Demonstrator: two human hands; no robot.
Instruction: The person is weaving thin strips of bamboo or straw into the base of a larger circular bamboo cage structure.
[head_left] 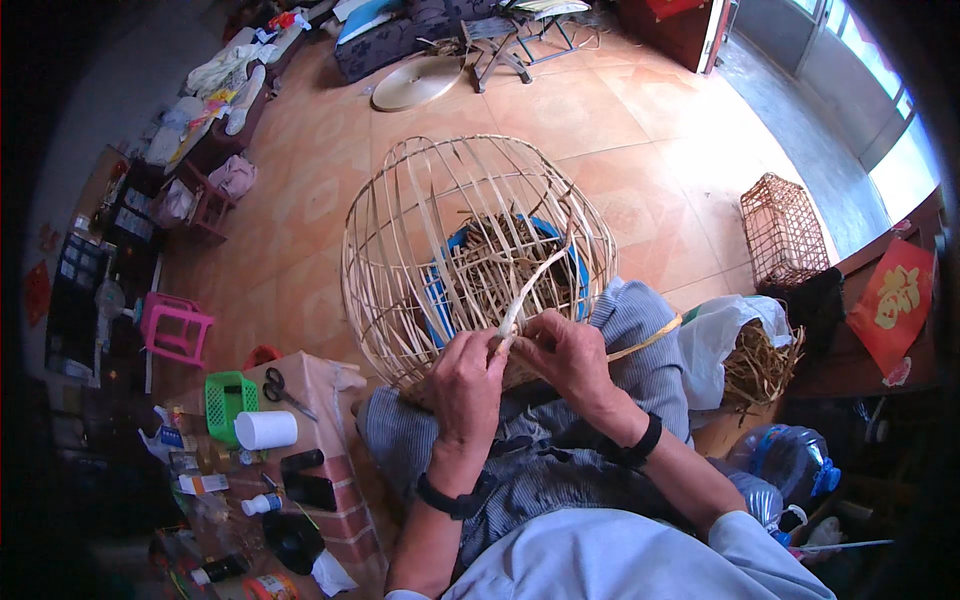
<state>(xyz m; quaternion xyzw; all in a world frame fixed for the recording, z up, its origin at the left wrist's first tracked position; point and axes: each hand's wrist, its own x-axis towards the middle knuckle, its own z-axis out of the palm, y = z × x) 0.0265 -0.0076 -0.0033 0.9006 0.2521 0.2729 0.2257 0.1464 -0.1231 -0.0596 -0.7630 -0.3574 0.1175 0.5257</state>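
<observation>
A large round openwork basket (400, 215) of thin pale strips rests against my knees. My left hand (467, 385) pinches a pale flat strip (522, 297) at the basket's near rim. Close beside it, my right hand (570, 365) has its fingers pressed together on the same strip. One length of the strip runs up and away over the basket; a yellowish tail (648, 338) trails out to the right from under my right hand. Through the weave shows a blue tub (437, 300) with many short brown sticks (495, 250) in it. My fingertips hide the exact joint.
At left, a cloth-covered table (340, 440) bears scissors (285, 392), a green plastic basket (230, 400), a white cup (266, 430) and bottles. To the right are a white bag (715, 345) of dried strips, large water bottles (785, 460) and a wicker basket (785, 235). A pink stool (178, 330) stands farther left.
</observation>
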